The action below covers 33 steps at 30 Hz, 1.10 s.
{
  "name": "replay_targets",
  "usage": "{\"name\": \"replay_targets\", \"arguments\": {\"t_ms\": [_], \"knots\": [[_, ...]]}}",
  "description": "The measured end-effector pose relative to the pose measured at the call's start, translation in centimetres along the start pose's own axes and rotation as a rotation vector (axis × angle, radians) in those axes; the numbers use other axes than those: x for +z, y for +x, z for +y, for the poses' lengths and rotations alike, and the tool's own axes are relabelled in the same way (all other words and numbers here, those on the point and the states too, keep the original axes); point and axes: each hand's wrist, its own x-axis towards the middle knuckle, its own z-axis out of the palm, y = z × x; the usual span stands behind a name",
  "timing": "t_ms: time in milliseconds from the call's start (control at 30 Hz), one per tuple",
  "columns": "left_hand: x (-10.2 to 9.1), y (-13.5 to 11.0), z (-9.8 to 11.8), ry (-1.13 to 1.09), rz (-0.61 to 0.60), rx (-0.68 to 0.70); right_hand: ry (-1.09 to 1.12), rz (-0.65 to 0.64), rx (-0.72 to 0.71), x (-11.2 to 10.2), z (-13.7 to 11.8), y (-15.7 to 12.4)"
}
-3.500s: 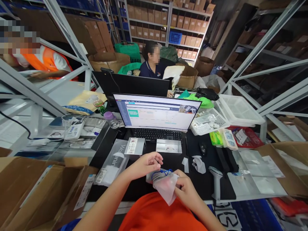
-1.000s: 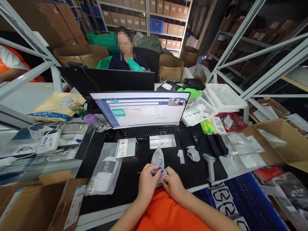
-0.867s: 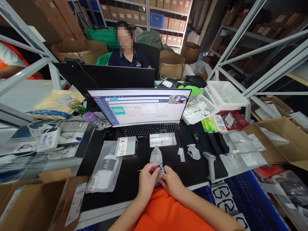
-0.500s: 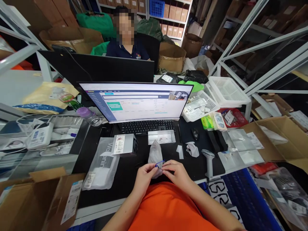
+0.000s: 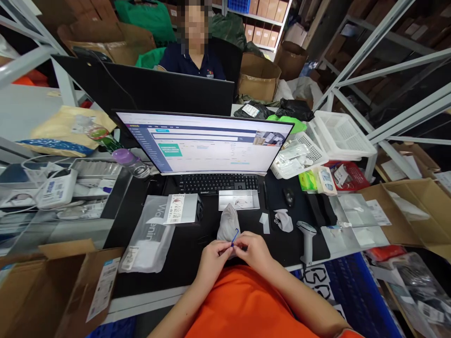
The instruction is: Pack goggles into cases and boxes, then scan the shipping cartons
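Head view: the left hand [image 5: 213, 260] and right hand [image 5: 254, 251] meet in front of the keyboard [image 5: 218, 184], fingertips [image 5: 226, 248] pressed together, pinching a blue cord [image 5: 234, 238] at the neck of a pale pouch [image 5: 228, 225], which rests upright on the black desk mat [image 5: 179, 263].

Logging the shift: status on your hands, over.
Left hand, right hand pinching blue cord of pale pouch. Open shallow box just beyond.

Quick read: plastic bag [image 5: 148, 234] shows large letters "Wo…nin", partly broken by a logo; grey cloth [image 5: 283, 220] shows "8"; box label [image 5: 176, 209] too small.
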Motion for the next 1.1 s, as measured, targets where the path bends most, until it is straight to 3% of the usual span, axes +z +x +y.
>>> {"name": "replay_targets", "arguments": {"t_ms": [100, 233, 433, 600, 767, 933, 1100], "knots": [[0.1, 0.0, 0.1, 0.011, 0.01, 0.043, -0.04, 0.01, 0.008, 0.0, -0.1, 0.3], [0.4, 0.1, 0.3, -0.023, 0.059, 0.065, 0.057, -0.013, 0.126, 0.1, -0.2, 0.7], [0.6, -0.2, 0.8, 0.123, 0.206, 0.211, 0.109, -0.045, 0.177, 0.3, 0.0, 0.8], [0.3, -0.5, 1.6, 0.226, 0.161, 0.312, 0.135, -0.059, 0.206, 0.1, 0.1, 0.8], [0.2, -0.3, 1.5, 0.128, 0.091, 0.241, 0.178, -0.083, 0.193, 0.0, 0.4, 0.8], [0.6, 0.1, 0.9, -0.244, 0.02, -0.009, 0.133, -0.066, 0.195, 0.0, -0.1, 1.2], [0.9, 0.2, 1.0, -0.482, -0.009, -0.096, 0.21, -0.036, 0.249, 0.6, -0.1, 1.3]]}}
